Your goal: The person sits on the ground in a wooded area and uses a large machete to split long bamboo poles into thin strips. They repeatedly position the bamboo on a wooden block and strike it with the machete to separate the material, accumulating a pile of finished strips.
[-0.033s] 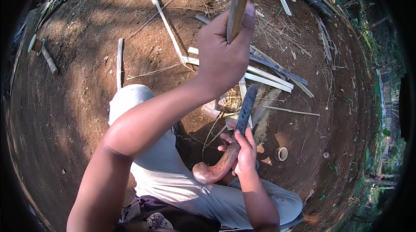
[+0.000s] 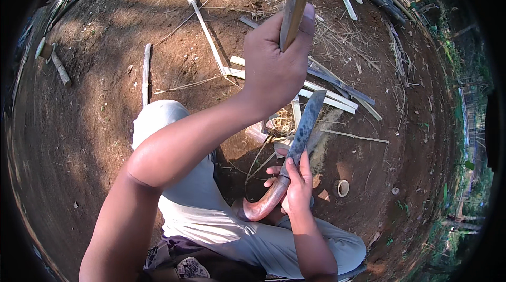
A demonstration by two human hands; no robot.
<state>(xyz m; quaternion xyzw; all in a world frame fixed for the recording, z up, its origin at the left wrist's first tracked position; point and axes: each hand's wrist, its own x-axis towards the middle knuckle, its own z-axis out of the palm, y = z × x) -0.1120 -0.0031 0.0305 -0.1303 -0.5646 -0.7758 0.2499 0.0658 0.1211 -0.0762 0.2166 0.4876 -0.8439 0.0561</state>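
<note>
My left hand (image 2: 276, 63), raised in front at the upper middle, is wrapped round a bamboo strip (image 2: 296, 2) that runs up past the top edge. Lower and to the right, above my lap, my right hand (image 2: 298, 179) grips a large knife where blade meets handle. The knife's dark, spotted blade (image 2: 308, 124) points up and away, its broad face showing. Its curved, reddish-brown wooden handle (image 2: 263, 204) slants down to the left, over my legs. Some fingers of the right hand show behind the knife. Blade and strip are apart.
Split bamboo strips (image 2: 329, 100) lie crossed on the brown soil beyond my hands, with thin shavings (image 2: 342, 45) behind. A long pole (image 2: 200, 23) lies further left. A small bamboo ring (image 2: 342, 188) is at the right. My bent legs (image 2: 203, 213) frame the lower middle.
The knife has turned and shifted slightly up and right, so more of the blade's face shows. My left hand and the strip have moved slightly right.
</note>
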